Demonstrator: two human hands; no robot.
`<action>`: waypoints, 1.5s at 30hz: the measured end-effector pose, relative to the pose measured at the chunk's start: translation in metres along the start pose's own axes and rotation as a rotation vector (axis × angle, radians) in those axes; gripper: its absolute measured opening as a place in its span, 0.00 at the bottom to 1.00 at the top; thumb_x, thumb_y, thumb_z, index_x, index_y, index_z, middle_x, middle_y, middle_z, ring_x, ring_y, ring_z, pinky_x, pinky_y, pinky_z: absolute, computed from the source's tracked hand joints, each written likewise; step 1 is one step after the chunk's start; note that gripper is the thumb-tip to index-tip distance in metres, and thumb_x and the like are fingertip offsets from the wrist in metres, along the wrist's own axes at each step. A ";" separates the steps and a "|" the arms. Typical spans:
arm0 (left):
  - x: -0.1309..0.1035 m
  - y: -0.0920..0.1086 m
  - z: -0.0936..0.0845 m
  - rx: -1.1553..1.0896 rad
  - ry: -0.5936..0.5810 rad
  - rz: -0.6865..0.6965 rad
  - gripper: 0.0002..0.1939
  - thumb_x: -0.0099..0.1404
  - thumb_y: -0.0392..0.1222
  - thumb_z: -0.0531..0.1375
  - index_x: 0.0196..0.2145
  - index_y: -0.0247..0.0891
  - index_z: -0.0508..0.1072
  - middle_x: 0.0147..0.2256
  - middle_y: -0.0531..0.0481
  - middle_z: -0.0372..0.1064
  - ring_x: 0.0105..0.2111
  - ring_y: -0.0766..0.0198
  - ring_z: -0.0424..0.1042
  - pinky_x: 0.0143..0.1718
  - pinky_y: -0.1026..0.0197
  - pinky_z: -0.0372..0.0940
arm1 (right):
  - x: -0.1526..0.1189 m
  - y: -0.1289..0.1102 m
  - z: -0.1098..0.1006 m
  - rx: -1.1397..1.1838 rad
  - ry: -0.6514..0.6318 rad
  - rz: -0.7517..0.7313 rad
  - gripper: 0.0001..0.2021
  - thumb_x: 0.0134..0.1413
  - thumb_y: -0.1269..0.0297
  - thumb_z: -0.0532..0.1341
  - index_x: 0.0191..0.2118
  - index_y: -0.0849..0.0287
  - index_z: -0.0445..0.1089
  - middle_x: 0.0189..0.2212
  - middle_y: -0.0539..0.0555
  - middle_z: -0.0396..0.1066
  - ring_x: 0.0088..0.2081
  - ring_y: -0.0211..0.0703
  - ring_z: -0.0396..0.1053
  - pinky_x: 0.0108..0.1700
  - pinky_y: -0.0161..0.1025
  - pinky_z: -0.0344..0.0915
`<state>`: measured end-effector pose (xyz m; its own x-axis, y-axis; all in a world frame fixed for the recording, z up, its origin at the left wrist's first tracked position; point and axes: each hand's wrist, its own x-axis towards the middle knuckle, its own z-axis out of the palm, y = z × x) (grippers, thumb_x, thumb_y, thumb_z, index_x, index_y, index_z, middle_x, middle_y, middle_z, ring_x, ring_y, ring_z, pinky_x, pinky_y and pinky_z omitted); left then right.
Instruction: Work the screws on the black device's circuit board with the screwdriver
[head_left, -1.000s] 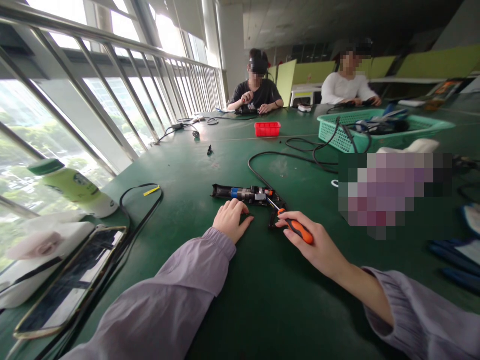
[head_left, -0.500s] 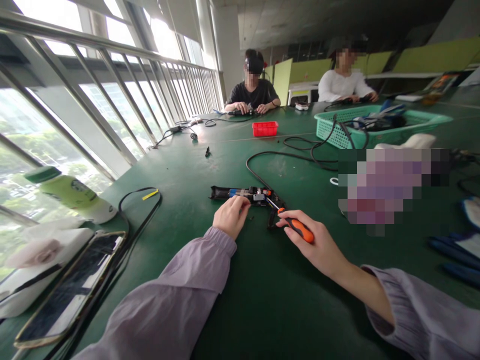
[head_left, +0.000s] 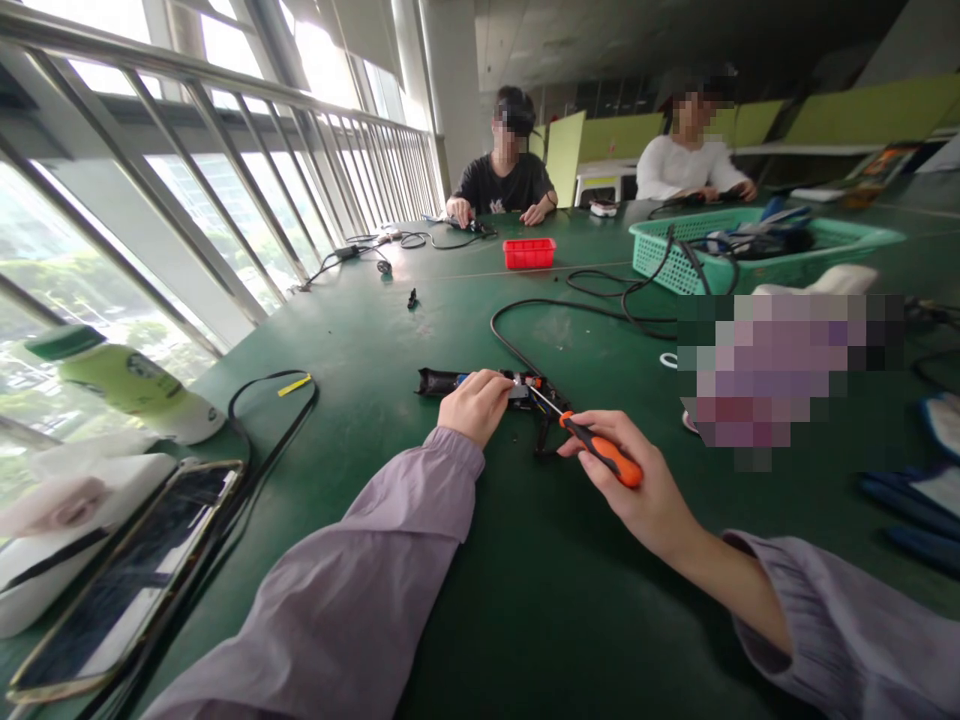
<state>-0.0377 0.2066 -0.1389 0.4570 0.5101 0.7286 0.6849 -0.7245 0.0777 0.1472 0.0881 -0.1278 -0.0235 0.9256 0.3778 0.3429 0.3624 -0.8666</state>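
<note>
A black tool-like device [head_left: 439, 382] lies on the green table with its inner parts and wires exposed. My left hand [head_left: 477, 404] is over its middle, fingers pressed together at the exposed parts; whatever they pinch is too small to tell. In my right hand [head_left: 626, 470] is an orange and black screwdriver [head_left: 606, 452], gripped by the handle. Its shaft slants up and left, and the tip meets the device near some orange and silver parts. A black cable [head_left: 517, 303] runs from the device's right end.
Beyond the device are a small black part [head_left: 412, 298], a red tray [head_left: 529, 254] and a green basket [head_left: 675, 262] of items. A phone [head_left: 127, 580], strap and bottle [head_left: 135, 385] stand left. Blue gloves [head_left: 911, 500] lie right. Two people sit across.
My left hand has moved slightly up and right over the device. The screwdriver handle has shifted a little right and down. The person opposite has raised their head and moved their hands apart.
</note>
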 end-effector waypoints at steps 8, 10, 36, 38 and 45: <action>-0.007 0.008 -0.011 0.083 -0.037 0.140 0.11 0.60 0.36 0.53 0.36 0.41 0.74 0.36 0.49 0.70 0.35 0.64 0.68 0.37 0.61 0.64 | 0.000 0.001 -0.001 0.054 0.085 -0.022 0.13 0.52 0.69 0.57 0.44 0.54 0.57 0.34 0.51 0.70 0.38 0.40 0.70 0.41 0.38 0.65; -0.012 0.009 -0.010 0.036 -0.124 0.252 0.12 0.59 0.35 0.53 0.36 0.42 0.74 0.35 0.51 0.70 0.34 0.66 0.68 0.35 0.63 0.64 | 0.001 0.003 -0.001 0.074 0.094 -0.019 0.12 0.53 0.69 0.57 0.43 0.54 0.57 0.34 0.50 0.69 0.38 0.39 0.70 0.42 0.39 0.64; 0.011 0.020 0.008 -0.129 -0.027 -0.112 0.07 0.64 0.39 0.54 0.37 0.39 0.72 0.31 0.52 0.74 0.34 0.66 0.69 0.38 0.63 0.65 | 0.002 0.003 0.000 0.117 0.115 0.000 0.11 0.54 0.67 0.56 0.43 0.55 0.56 0.33 0.51 0.69 0.37 0.40 0.69 0.42 0.42 0.65; 0.011 0.019 0.009 -0.090 -0.036 -0.090 0.08 0.64 0.39 0.53 0.36 0.39 0.72 0.32 0.52 0.74 0.34 0.65 0.68 0.38 0.63 0.65 | 0.002 0.003 0.000 0.126 0.112 0.004 0.11 0.53 0.67 0.56 0.43 0.55 0.57 0.33 0.51 0.69 0.37 0.40 0.69 0.43 0.42 0.65; 0.013 0.026 0.004 0.072 -0.156 -0.028 0.08 0.63 0.38 0.54 0.39 0.40 0.71 0.36 0.49 0.71 0.40 0.60 0.67 0.42 0.58 0.63 | 0.001 0.002 0.000 0.187 0.118 0.010 0.10 0.55 0.64 0.55 0.43 0.56 0.57 0.32 0.51 0.68 0.35 0.40 0.69 0.41 0.41 0.65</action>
<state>-0.0117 0.1963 -0.1298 0.5162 0.5995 0.6116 0.7349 -0.6768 0.0431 0.1482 0.0897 -0.1291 0.0929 0.9142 0.3944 0.1618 0.3770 -0.9120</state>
